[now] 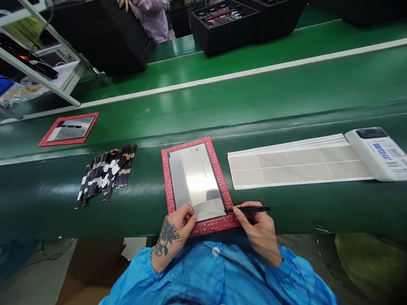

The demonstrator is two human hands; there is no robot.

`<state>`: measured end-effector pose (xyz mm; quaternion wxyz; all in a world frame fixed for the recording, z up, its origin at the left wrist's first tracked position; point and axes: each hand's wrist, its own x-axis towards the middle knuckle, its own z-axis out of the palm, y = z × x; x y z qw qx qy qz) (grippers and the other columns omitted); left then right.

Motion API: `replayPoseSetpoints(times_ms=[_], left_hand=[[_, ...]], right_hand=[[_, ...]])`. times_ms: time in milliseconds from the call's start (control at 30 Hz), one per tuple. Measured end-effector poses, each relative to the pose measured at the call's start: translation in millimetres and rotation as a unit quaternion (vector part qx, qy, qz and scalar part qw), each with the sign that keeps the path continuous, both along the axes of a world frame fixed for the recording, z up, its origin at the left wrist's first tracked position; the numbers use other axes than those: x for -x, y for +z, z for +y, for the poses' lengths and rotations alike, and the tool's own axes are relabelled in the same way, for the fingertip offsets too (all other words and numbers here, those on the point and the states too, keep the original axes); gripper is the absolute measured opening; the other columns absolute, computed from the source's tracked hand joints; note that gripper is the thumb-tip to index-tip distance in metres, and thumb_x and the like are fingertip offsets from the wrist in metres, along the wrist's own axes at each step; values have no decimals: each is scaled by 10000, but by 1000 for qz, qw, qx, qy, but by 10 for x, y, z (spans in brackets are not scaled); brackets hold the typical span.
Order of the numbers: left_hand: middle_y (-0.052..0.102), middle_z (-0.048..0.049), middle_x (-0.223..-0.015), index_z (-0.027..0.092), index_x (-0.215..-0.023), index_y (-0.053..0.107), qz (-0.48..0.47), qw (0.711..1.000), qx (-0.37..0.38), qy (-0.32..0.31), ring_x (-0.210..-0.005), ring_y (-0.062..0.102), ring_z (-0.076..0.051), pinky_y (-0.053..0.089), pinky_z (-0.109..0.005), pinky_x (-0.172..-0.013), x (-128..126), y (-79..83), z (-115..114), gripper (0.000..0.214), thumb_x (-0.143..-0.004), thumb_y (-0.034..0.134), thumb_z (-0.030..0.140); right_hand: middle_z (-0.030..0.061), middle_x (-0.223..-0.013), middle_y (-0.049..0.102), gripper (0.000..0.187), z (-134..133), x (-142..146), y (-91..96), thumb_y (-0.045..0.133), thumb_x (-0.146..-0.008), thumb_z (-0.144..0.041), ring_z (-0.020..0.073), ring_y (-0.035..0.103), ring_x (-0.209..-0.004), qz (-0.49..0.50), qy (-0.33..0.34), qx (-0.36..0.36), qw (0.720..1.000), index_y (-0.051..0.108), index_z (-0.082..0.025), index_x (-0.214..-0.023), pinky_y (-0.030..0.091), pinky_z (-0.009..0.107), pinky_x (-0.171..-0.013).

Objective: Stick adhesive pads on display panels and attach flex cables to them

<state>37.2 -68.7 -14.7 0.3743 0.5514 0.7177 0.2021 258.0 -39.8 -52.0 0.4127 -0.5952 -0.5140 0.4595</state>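
Note:
A silver display panel [190,171] lies on a red bubble-wrap sheet [165,169] in front of me. Across the panel's near end is a pale grey rectangular film piece [210,209]. My left hand [182,222], a tattoo on its back, is closed in a pinch at the left end of this film. At the panel's near right corner, my right hand [256,228] grips black tweezers [252,209]. The tweezers' tip points left and meets the film's right end; whether it grips the film is too small to tell.
Flat black flex cables [106,171] lie piled left. Another panel [74,128] on red wrap sits farther back. White sheets with grey film pieces [276,160] lie right under a white device [377,152]. Black bins [222,38] and a person's pink sleeve [155,17] are beyond.

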Motion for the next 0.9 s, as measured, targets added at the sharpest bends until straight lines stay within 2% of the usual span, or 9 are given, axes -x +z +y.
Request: replayPoseSetpoints(times_ms=[500,900], left_hand=[[514,45,-528,212,-666,515,44,999,-2,-18,-467,469,-104,345,-205,-491,-44,57,-7,194,-827,452,298],[527,44,-533,218,-661,520,42,999,-13,-24,-471,482,-113,346,-217,-489,-52,54,-13,231,-842,447,340]], right_hand=[[33,-744,680,312,18,0,42,698,-772,-508,176,647,-627,-2,-8,7,1000,643,-204,-816,572,289,-591],[31,-740,682,311,23,12,79,696,-774,-507,173,643,-618,-3,-9,4,1000,648,-202,-810,574,288,-581]])
